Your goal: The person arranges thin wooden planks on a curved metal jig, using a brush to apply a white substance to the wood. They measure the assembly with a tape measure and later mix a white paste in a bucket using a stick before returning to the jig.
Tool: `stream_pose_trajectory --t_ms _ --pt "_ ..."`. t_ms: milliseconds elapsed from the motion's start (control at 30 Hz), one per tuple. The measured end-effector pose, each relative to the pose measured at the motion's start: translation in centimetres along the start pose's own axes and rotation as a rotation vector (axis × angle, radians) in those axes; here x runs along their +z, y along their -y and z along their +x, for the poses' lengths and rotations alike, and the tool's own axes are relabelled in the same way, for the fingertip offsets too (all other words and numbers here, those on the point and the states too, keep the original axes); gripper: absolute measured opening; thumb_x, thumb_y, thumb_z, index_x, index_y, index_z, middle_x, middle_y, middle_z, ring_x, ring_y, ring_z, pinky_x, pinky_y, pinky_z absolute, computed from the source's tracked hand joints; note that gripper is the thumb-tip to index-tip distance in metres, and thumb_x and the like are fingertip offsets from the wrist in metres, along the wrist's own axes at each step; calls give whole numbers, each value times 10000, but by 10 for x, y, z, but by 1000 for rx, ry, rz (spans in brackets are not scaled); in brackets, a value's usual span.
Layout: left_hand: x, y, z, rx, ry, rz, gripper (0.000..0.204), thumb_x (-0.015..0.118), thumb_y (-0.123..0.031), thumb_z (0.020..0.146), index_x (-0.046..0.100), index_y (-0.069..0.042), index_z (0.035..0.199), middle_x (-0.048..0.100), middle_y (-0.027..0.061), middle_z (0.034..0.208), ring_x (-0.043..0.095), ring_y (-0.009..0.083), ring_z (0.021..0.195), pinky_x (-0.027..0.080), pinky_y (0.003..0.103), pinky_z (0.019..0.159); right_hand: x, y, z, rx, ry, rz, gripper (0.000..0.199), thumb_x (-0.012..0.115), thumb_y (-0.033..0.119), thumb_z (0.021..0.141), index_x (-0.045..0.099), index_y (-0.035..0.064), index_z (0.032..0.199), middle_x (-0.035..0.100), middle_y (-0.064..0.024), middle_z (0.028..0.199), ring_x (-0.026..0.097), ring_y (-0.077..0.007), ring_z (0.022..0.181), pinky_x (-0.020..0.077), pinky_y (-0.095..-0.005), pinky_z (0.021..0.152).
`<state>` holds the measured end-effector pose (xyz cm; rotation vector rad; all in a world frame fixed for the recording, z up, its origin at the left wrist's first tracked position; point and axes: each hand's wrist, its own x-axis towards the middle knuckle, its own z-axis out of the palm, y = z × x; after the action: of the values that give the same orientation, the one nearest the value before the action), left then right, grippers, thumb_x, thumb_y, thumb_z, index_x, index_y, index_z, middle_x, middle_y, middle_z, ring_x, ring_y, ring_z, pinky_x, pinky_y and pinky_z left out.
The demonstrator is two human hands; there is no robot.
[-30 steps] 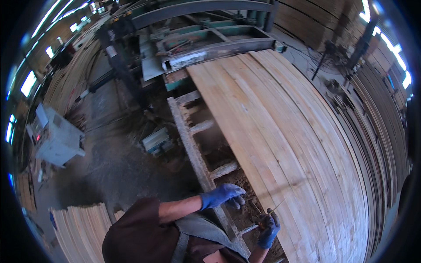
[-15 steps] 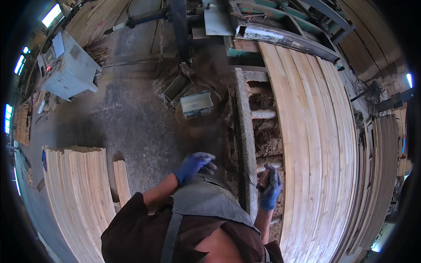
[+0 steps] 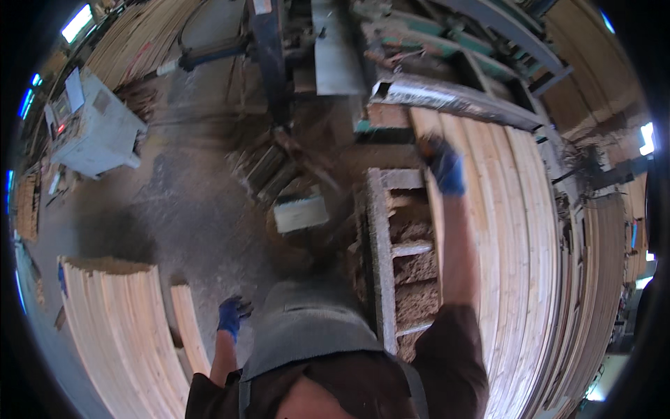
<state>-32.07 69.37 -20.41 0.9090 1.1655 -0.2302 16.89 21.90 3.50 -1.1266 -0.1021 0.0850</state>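
Observation:
My right hand (image 3: 447, 167), in a blue glove, reaches far forward over the far left corner of the layer of pale boards (image 3: 506, 230). It is near the dark metal beam (image 3: 447, 93) of the machine. Its fingers are smeared by motion and look brown at the tips; whether they hold anything does not show. My left hand (image 3: 232, 314), gloved in blue too, hangs low on the left with its fingers apart and nothing in them. Nearest to it is a narrow bundle of pale boards (image 3: 187, 321).
A rusty roller frame (image 3: 380, 244) with sawdust between its bars runs along the boards' left side. Another board stack (image 3: 122, 314) stands at the left. Ahead are a pale box (image 3: 301, 214) and a post (image 3: 269, 63); a grey control cabinet (image 3: 98, 136) stands far left.
My right hand has swung forward from beside the roller frame to the boards' far end. My left hand has moved left and back, away from my apron. The view has shifted slightly.

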Motion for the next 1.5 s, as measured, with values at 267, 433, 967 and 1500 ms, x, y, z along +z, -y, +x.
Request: stream_pose_trajectory --t_ms 267,433,967,1500 --pt "-13 7 -9 -42 -79 99 419 513 -355 959 550 -102 1291 705 177 1066 694 310 874 530 471 788 -18 31 234 26 -214 -84 375 581 209 950 574 -21 1246 639 -199 1206 631 -329 1096 527 -459 934" --pt "-53 -7 15 -130 -182 126 361 558 -382 939 593 -138 1202 729 118 1001 689 234 811 508 419 733 63 -1 83 -189 -14 -516 410 499 293 1028 564 -16 1290 676 -141 1142 689 -226 946 566 -329 793" --pt "154 -257 284 1079 557 1574 280 550 -366 896 661 -152 1039 683 122 1008 658 308 947 512 432 839 275 -350 -229 857 -460 136 239 537 201 1001 611 50 1170 693 -135 970 672 -232 771 551 -351 657" --pt "331 -206 371 886 827 2012 303 522 -211 903 648 -91 1151 683 193 1057 652 384 995 516 484 828 275 -363 -330 774 -648 -790 197 637 145 910 661 27 1067 661 -214 1000 636 -374 914 506 -412 791"
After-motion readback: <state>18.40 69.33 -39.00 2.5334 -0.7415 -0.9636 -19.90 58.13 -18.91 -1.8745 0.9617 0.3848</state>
